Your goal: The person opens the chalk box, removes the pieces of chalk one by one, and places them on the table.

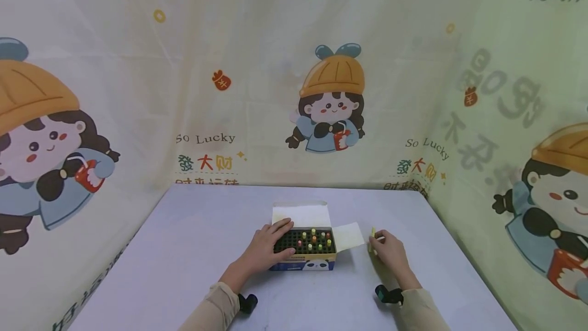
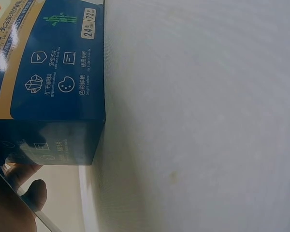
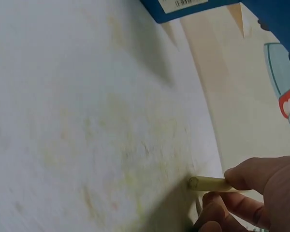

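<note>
Yellow chalk (image 3: 209, 183) pinched by right hand (image 1: 389, 250), left hand (image 1: 266, 249) flat, hiding box (image 1: 303, 262) corner.

I see a pale lilac table (image 1: 184, 249) — evenly lit. Cream cartoon-printed curtains (image 1: 257, 91) enclose it on three sides.

Soft, even light fills the head view, bright and flat, with only faint shadows under the forearms on the table (image 1: 193, 249). The curtain (image 1: 138, 91) bends outward at the edges, a wide-lens stretch. Left wrist view: the box (image 2: 53, 63) sits close and fairly sharp, its near side dark in shade, with glare at the top corner. Right wrist view is soft and smeared across the tabletop; the chalk (image 3: 208, 183) throws a dim shadow.
</note>
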Action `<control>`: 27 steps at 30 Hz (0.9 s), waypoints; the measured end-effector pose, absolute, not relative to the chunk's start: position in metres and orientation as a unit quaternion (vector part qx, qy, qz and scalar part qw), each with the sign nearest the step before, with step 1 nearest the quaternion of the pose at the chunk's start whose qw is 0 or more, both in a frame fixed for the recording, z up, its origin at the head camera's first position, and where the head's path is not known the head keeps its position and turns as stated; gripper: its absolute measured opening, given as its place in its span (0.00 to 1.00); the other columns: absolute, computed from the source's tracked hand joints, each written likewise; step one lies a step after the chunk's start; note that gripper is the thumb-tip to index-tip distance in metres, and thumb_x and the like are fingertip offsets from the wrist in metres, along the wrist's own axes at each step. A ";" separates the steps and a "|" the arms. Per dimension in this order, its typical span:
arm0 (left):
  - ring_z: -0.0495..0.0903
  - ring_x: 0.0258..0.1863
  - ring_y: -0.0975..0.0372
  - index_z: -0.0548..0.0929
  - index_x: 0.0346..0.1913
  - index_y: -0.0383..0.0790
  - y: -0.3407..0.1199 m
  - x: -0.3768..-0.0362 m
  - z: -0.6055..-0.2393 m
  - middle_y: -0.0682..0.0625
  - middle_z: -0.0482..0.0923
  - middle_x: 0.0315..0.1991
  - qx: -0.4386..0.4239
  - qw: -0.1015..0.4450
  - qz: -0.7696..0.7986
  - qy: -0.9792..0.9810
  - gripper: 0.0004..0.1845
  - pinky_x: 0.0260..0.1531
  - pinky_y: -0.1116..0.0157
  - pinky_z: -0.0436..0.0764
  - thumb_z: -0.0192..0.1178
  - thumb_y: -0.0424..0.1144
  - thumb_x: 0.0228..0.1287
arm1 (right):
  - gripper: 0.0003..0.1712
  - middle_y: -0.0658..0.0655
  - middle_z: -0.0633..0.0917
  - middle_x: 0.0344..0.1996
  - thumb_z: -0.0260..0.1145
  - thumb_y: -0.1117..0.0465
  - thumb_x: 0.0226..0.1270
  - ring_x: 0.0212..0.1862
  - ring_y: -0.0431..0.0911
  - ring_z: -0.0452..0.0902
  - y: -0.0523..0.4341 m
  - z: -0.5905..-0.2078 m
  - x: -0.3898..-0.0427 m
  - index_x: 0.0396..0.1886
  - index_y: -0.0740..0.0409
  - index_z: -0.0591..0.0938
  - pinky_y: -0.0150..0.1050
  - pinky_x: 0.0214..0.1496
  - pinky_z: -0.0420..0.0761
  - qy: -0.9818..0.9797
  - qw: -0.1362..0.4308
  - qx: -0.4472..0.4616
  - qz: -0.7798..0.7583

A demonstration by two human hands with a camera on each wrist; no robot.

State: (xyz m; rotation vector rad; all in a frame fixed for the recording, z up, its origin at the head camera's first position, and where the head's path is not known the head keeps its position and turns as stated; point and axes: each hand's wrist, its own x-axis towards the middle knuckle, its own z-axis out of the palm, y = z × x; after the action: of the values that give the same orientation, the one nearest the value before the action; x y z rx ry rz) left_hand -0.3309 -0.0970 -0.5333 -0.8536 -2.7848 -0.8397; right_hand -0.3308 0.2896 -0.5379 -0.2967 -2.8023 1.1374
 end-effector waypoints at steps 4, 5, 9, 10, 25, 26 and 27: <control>0.63 0.74 0.40 0.62 0.82 0.55 -0.098 -0.332 -0.533 0.56 0.56 0.82 -0.283 0.054 -0.278 -0.916 0.41 0.64 0.31 0.64 0.57 0.66 0.72 | 0.23 0.72 0.86 0.44 0.61 0.54 0.74 0.29 0.47 0.82 0.299 -0.536 -0.332 0.53 0.72 0.81 0.40 0.31 0.80 -0.929 0.051 -0.105 0.351; 0.64 0.74 0.39 0.62 0.82 0.55 -0.098 -0.332 -0.533 0.56 0.56 0.82 -0.283 0.054 -0.278 -0.916 0.41 0.64 0.31 0.64 0.57 0.66 0.72 | 0.24 0.73 0.86 0.45 0.61 0.54 0.74 0.30 0.47 0.83 0.302 -0.535 -0.332 0.54 0.72 0.81 0.41 0.32 0.81 -0.931 0.050 -0.107 0.345; 0.63 0.74 0.39 0.62 0.82 0.56 -0.098 -0.333 -0.533 0.57 0.56 0.82 -0.283 0.051 -0.273 -0.918 0.41 0.65 0.30 0.63 0.56 0.66 0.72 | 0.25 0.73 0.86 0.48 0.60 0.54 0.73 0.33 0.49 0.84 0.313 -0.532 -0.330 0.57 0.72 0.81 0.44 0.35 0.82 -0.939 0.048 -0.119 0.319; 0.63 0.74 0.39 0.61 0.82 0.56 -0.099 -0.333 -0.534 0.57 0.56 0.82 -0.283 0.050 -0.272 -0.918 0.41 0.64 0.30 0.63 0.56 0.66 0.72 | 0.25 0.73 0.86 0.48 0.61 0.54 0.73 0.33 0.50 0.84 0.316 -0.531 -0.330 0.57 0.72 0.81 0.44 0.35 0.81 -0.941 0.047 -0.121 0.314; 0.64 0.74 0.39 0.61 0.82 0.55 -0.097 -0.335 -0.535 0.56 0.56 0.82 -0.287 0.054 -0.271 -0.917 0.42 0.64 0.33 0.65 0.56 0.67 0.72 | 0.23 0.69 0.88 0.44 0.66 0.54 0.68 0.39 0.55 0.83 0.366 -0.527 -0.331 0.53 0.67 0.85 0.42 0.33 0.75 -0.944 0.040 -0.149 0.291; 0.64 0.74 0.39 0.62 0.82 0.55 -0.097 -0.335 -0.534 0.55 0.56 0.82 -0.287 0.057 -0.271 -0.917 0.42 0.63 0.33 0.65 0.57 0.66 0.72 | 0.23 0.69 0.88 0.43 0.66 0.54 0.68 0.39 0.55 0.83 0.368 -0.527 -0.331 0.53 0.67 0.85 0.42 0.33 0.75 -0.944 0.039 -0.148 0.293; 0.64 0.74 0.39 0.62 0.82 0.55 -0.097 -0.335 -0.534 0.55 0.56 0.82 -0.286 0.057 -0.269 -0.918 0.42 0.63 0.33 0.65 0.57 0.66 0.71 | 0.23 0.69 0.88 0.44 0.66 0.53 0.67 0.39 0.56 0.83 0.368 -0.528 -0.332 0.53 0.68 0.85 0.42 0.34 0.76 -0.944 0.038 -0.148 0.294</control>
State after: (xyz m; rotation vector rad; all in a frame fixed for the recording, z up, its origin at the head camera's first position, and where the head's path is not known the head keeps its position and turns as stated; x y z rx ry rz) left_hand -0.3346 -0.0971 -0.5338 -0.8664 -2.7848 -0.8161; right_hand -0.3318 0.3684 -0.5282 -0.4527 -2.8951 0.9010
